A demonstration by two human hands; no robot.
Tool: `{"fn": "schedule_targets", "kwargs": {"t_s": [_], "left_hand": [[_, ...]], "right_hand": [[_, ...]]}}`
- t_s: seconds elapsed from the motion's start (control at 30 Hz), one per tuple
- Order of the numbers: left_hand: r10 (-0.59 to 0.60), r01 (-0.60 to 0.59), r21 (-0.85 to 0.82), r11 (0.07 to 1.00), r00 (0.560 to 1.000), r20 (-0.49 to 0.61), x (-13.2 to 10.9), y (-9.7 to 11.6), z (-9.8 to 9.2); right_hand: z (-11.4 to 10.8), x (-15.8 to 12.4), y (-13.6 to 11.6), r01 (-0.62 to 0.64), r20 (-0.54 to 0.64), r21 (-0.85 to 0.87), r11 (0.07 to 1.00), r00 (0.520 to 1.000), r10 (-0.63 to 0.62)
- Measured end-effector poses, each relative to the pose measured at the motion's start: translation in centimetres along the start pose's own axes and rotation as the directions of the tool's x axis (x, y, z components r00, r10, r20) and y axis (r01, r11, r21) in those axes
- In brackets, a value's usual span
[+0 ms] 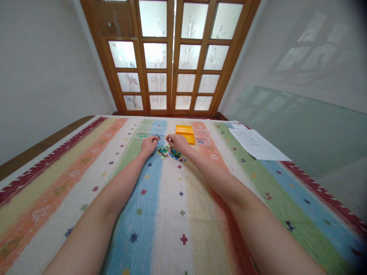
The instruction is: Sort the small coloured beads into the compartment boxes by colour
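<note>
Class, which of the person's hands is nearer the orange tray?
Right. The right hand sits beside the orange tray, at its near-left corner; the left hand lies farther left, across the coloured pieces.

A wooden double door with frosted, plant-etched panes closes the far end of the room, and daylight comes through it (soft and pale). Left of the door runs a plain white wall above a strip of brown floor. Right of the door, a greenish glass sheet leans against another white wall. Before the door spreads a striped cloth.
</note>
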State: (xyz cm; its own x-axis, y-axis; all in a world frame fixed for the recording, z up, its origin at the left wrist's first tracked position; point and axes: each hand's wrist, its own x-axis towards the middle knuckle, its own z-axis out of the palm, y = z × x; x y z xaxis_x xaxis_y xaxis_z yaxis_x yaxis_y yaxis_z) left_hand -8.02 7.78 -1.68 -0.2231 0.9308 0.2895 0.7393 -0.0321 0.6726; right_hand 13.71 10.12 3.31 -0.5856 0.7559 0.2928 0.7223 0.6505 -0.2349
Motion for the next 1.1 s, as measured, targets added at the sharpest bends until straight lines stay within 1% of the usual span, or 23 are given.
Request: {"fn": "schedule_targets", "kwargs": {"t_s": [0.07, 0.13, 0.17, 0.23, 0.37, 0.47, 0.53, 0.7, 0.83, 0.97, 1.1], "left_hand": [[-0.027, 0.027, -0.001, 1.000, 1.000, -0.007, 0.1, 0.0, -0.2], [-0.043, 0.043, -0.010, 0.999, 0.999, 0.000, 0.1, 0.0, -0.2], [-0.049, 0.049, -0.017, 0.999, 0.999, 0.004, 0.2, 0.0, -0.2], [-0.057, 0.057, -0.035, 0.998, 0.998, 0.006, 0.3, -0.2, -0.2], [-0.069, 0.068, -0.066, 0.996, 0.997, -0.018, 1.0, -1.5, -0.4], [-0.076, 0.073, -0.063, 0.995, 0.996, -0.047, 1.4, -2.5, -0.7], [-0.072, 0.068, -0.067, 0.995, 0.996, -0.050, 1.5, -2.8, -0.8], [-0.065, 0.063, -0.058, 0.996, 0.997, -0.033, 1.3, -2.3, -0.7], [-0.068, 0.067, -0.040, 0.997, 0.998, -0.011, 1.1, -2.0, -0.8], [-0.062, 0.062, -0.028, 0.998, 0.998, -0.008, 1.2, -2.0, -0.8], [-0.055, 0.055, -0.033, 0.998, 0.998, 0.001, 1.1, -2.0, -0.7]], "right_hand": [[0.5, -0.6, -0.6, 0.118, 0.058, 0.045, 0.992, 0.991, -0.121], [1.2, -1.0, -1.3, 0.230, 0.089, 0.079, 0.970, 0.968, -0.236], [1.6, -1.2, -1.7, 0.267, 0.091, 0.088, 0.960, 0.957, -0.275], [2.2, -1.3, -2.5, 0.302, 0.088, 0.088, 0.949, 0.947, -0.309], [2.9, -1.5, -3.7, 0.300, 0.118, 0.033, 0.953, 0.946, -0.302], [3.1, -1.7, -4.2, 0.263, 0.123, -0.014, 0.965, 0.958, -0.260], [3.1, -1.9, -4.3, 0.227, 0.114, -0.031, 0.973, 0.968, -0.222], [3.0, -2.1, -4.0, 0.203, 0.104, 0.003, 0.979, 0.974, -0.202], [2.8, -2.0, -4.0, 0.170, 0.121, 0.034, 0.985, 0.978, -0.173], [2.5, -2.0, -4.2, 0.131, 0.126, -0.002, 0.991, 0.984, -0.129], [2.5, -1.9, -4.6, 0.123, 0.127, -0.036, 0.992, 0.985, -0.118]]}}
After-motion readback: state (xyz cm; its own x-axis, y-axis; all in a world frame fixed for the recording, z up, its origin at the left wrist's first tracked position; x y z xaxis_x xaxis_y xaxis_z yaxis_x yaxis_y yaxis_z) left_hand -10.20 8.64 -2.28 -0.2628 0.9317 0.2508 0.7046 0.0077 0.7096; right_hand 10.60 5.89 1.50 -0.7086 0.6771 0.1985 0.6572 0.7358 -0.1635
